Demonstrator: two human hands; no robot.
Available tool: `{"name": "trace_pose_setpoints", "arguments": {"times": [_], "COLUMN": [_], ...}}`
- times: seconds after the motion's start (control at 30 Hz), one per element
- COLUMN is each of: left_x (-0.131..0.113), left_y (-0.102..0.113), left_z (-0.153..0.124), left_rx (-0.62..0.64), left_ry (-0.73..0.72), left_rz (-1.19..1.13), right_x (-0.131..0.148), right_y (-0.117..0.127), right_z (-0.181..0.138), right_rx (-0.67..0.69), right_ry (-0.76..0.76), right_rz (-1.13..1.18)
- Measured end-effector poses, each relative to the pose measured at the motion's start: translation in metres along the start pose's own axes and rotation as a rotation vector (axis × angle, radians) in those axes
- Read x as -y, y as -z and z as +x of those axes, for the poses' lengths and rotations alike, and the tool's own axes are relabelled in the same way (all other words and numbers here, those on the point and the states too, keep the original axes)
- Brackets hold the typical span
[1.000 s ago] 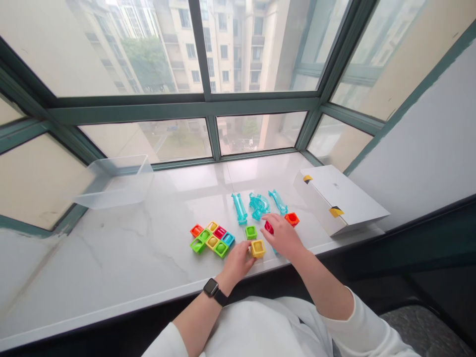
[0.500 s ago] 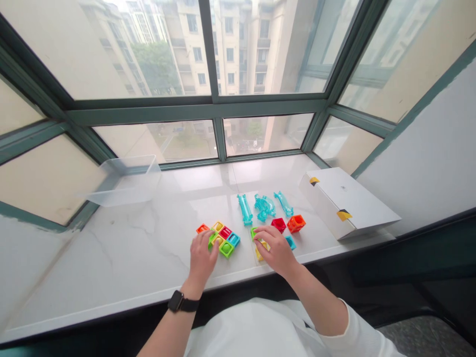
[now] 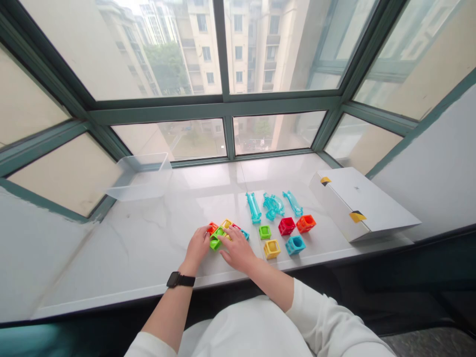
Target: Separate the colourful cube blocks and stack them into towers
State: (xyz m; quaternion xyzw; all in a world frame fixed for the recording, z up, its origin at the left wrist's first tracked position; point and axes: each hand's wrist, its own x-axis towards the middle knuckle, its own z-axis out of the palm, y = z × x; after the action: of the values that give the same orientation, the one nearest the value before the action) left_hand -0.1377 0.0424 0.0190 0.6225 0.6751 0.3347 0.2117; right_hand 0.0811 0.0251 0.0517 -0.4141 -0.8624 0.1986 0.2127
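The left hand (image 3: pixel 197 246) sits at the 9 o'clock edge of a cluster of hollow plastic blocks (image 3: pixel 225 232), its fingers (image 3: pixel 204 231) loosely bent and resting on the orange and green blocks there; the right hand (image 3: pixel 238 250) lies just beside it, fingers slightly spread and reaching over the cluster's middle, touching the yellow and green blocks; the 2 hands hide the grip, so whether either pinches a block I cannot tell; compared with 0.5 s ago, the right hand has moved off the yellow and green blocks it covered and now crowds in beside the left, leaving those 2 blocks in plain view; a black smartwatch (image 3: pixel 180 280) circles the left wrist; at 3 o'clock from the right hand stand 5 loose blocks, green (image 3: pixel 265 232), yellow (image 3: pixel 272 249), blue (image 3: pixel 295 245), red (image 3: pixel 286 226) and orange (image 3: pixel 306 223); at 1 o'clock lie 3 clear teal track pieces (image 3: pixel 272 206); farther out at 2 o'clock sits a white cardboard box (image 3: pixel 359 203); a clear plastic tub (image 3: pixel 141 177) rests at 10 o'clock on the white marble windowsill (image 3: pixel 111 258).
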Motion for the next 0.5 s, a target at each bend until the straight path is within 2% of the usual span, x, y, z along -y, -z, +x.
{"name": "trace_pose_setpoints", "arguments": {"times": [0.2, 0.37, 0.5], "left_x": [0.007, 0.008, 0.013], "left_y": [0.007, 0.013, 0.018], "left_z": [-0.007, -0.014, -0.025], "left_rx": [0.023, 0.002, -0.028], "left_ry": [0.026, 0.048, 0.122], "left_rz": [-0.041, -0.052, -0.051], "right_x": [-0.003, -0.009, -0.008], "right_y": [-0.023, -0.027, -0.025], "right_z": [0.005, 0.003, 0.003], "right_rx": [0.077, 0.074, 0.105], "right_ry": [0.001, 0.015, 0.004], "right_rz": [-0.064, -0.088, -0.079]}}
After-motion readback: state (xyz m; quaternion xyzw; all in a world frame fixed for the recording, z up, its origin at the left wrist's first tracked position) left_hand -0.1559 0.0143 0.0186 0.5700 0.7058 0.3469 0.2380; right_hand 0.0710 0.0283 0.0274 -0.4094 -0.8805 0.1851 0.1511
